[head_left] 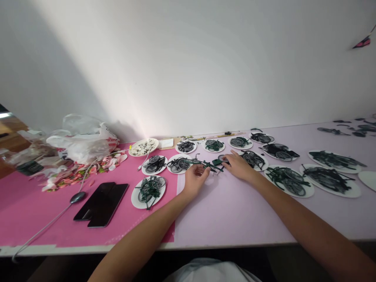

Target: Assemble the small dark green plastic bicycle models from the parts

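My left hand [196,180] is closed around a dark green model bicycle frame [209,165], held just above the table. Its thin bars stick out past the thumb to the right. Close on the right, my right hand [238,166] has its thumb and fingers bent around a small dark green part [217,161] beside the frame; the exact contact is partly hidden. Behind my left hand lies a white plate [170,169] with spoked model wheels [179,164]. Another plate of black parts [253,158] is just beyond my right hand.
Several white plates of bicycle parts [289,180] line the table. At left are a black tablet [108,203], a mouse-like dark device [78,197] on a cable, pink and green pieces [82,174] and plastic bags [82,143]. A bowl of pale pieces [143,147] stands near the wall.
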Action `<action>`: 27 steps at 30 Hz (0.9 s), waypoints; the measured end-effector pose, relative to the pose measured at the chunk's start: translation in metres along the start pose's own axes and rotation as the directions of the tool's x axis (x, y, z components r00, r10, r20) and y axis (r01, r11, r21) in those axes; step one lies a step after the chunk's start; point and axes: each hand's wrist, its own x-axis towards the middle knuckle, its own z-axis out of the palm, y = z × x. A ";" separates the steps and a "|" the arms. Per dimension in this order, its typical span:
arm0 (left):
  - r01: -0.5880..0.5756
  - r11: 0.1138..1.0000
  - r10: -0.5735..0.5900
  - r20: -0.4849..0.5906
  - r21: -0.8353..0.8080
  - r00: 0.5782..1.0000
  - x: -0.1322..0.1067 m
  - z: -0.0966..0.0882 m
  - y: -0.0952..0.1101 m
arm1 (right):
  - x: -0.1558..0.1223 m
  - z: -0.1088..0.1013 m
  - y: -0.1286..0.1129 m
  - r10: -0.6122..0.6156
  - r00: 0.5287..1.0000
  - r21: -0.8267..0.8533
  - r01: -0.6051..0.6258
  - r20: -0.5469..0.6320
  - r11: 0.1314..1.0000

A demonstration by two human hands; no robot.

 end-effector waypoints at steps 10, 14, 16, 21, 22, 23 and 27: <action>-0.087 0.994 0.085 0.036 0.061 0.996 -0.004 0.000 0.009 | 0.004 -0.005 -0.006 0.028 0.998 -0.073 -0.032 -0.059 0.997; -0.130 0.990 0.127 0.054 0.051 0.990 -0.006 0.000 0.010 | 0.004 -0.006 -0.009 0.015 0.998 -0.104 -0.020 -0.053 0.994; -0.133 0.990 0.131 0.050 0.053 0.990 -0.006 0.000 0.010 | 0.004 -0.005 -0.009 -0.007 0.999 -0.119 0.002 -0.046 0.993; -0.133 0.989 0.130 0.050 0.064 0.990 -0.005 0.000 0.007 | 0.002 -0.003 -0.010 -0.044 0.998 -0.107 0.039 -0.047 0.993; -0.134 0.989 0.131 0.053 0.066 0.990 -0.005 0.000 0.007 | 0.002 -0.003 -0.011 -0.027 0.999 -0.104 0.023 -0.044 0.994; -0.136 0.988 0.132 0.057 0.069 0.990 -0.004 0.000 0.006 | 0.003 -0.003 -0.011 -0.007 0.999 -0.105 0.003 -0.041 0.995; -0.135 0.988 0.131 0.064 0.072 0.989 -0.004 0.000 0.006 | 0.004 -0.006 -0.013 0.043 0.999 -0.124 -0.046 -0.026 0.991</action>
